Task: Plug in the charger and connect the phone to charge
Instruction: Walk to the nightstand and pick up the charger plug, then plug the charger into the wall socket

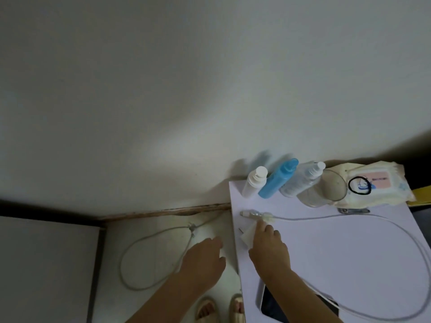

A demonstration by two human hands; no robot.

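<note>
Right hand, centre-low in frame, fingers on white charger, prongs pointing up-left, grip looks closed on it but partly hidden; its cable loops right and back down to the phone lying under the forearm at bottom. Left hand hangs off the table's left edge, fingers loose, holding nothing, over pale floor with another cable and sandalled feet. White table against plain wall; bottles, glass, wipes pack along its top edge.

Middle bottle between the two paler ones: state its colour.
Light blue bottle, cap included; head view.
</note>
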